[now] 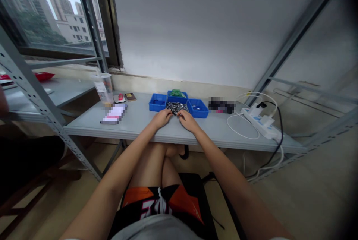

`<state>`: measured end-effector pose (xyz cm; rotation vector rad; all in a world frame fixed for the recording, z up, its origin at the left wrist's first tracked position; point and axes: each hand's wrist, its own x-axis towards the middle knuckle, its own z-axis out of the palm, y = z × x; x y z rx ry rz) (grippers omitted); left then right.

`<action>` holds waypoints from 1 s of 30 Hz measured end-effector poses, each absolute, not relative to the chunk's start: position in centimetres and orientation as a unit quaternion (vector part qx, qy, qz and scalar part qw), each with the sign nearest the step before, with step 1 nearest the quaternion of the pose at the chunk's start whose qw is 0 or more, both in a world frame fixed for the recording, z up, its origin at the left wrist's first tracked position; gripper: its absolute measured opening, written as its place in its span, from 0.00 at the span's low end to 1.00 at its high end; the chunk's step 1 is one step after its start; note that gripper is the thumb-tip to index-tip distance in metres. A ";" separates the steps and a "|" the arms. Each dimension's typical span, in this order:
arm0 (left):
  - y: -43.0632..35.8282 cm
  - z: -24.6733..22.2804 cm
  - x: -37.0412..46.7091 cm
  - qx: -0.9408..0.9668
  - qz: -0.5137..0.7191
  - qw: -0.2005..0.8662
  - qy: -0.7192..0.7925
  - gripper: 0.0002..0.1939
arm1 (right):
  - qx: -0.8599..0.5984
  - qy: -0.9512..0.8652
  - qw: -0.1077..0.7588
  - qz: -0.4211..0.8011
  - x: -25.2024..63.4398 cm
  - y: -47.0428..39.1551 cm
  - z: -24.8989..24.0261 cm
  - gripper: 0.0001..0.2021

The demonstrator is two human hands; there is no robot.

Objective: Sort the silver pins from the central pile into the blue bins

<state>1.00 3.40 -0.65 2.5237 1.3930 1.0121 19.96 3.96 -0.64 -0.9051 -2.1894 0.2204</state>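
Observation:
A heap of small dark and silvery metal pieces (176, 107) lies in the middle of several blue trays; their exact kind is too small to tell. My left hand (162, 118) is at the heap's front left, its fingers bent and closed together. Across from it, at the front right, my right hand (187, 120) has thumb and fingers drawn into a pinch. What either hand holds is too small to make out. The left blue tray (156, 108) holds a few dark bits, and the right blue tray (200, 114) has some thin shiny pieces. Green items (176, 92) fill the rear blue tray (177, 99).
A phone (114, 114), a lidded plastic cup (103, 89) and a small dark box (130, 97) are on the left of the grey table (134, 126). To the right are a blurred dark object (222, 106) and a power strip (260, 123) with cables. Metal posts flank the table.

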 end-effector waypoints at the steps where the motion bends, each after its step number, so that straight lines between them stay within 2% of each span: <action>1: 3.4 -0.6 1.0 0.825 0.332 0.043 0.456 0.11 | -0.351 -0.856 0.369 0.086 20.0 3.8 -0.5 0.12; 8: 3.4 -0.7 0.9 0.828 0.338 0.042 0.446 0.11 | -0.347 -0.856 0.376 0.070 20.1 3.8 -0.5 0.13; 16: 2.9 -0.4 1.1 0.807 0.370 0.045 0.459 0.11 | -0.355 -0.844 0.398 0.060 19.9 3.7 -0.3 0.10; 21: 2.7 -0.2 1.1 0.798 0.368 0.055 0.474 0.10 | -0.432 -0.738 0.517 0.031 20.5 4.0 0.1 0.10; 24: 2.7 -0.2 1.1 0.803 0.352 0.056 0.479 0.10 | -0.470 -0.671 0.571 0.053 20.9 4.5 -0.2 0.18; 27: 2.8 -0.2 1.1 0.805 0.342 0.057 0.481 0.10 | -0.476 -0.679 0.547 0.114 20.8 4.8 -0.7 0.27; 28: 2.8 -0.2 1.1 0.806 0.340 0.057 0.481 0.10 | -0.472 -0.698 0.525 0.123 20.7 4.8 -0.8 0.27; 30: 2.7 -0.2 1.1 0.807 0.341 0.058 0.479 0.10 | -0.459 -0.745 0.472 0.109 20.5 4.6 -0.9 0.21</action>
